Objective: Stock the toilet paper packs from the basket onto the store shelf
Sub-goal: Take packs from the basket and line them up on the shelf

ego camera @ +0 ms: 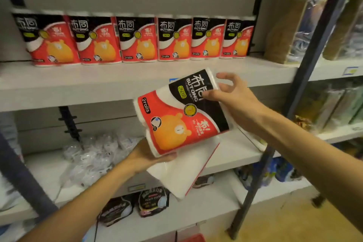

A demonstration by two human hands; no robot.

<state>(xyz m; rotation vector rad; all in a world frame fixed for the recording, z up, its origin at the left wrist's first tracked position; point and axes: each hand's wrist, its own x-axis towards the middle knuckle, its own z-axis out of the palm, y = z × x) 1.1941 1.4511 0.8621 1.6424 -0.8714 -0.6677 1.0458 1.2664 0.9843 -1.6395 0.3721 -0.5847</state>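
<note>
Pack (182,112) tilted, top upper-right (two-handed)

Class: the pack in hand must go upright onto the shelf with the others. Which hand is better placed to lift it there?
Right hand: it holds the pack's end nearest the shelf, beside the row's right end. The left hand only supports it underneath.

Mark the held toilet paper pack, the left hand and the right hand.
held toilet paper pack (176,116): head view, on its printed front.
left hand (146,157): head view, on the palm beneath the pack.
right hand (233,92): head view, on its back.
</note>
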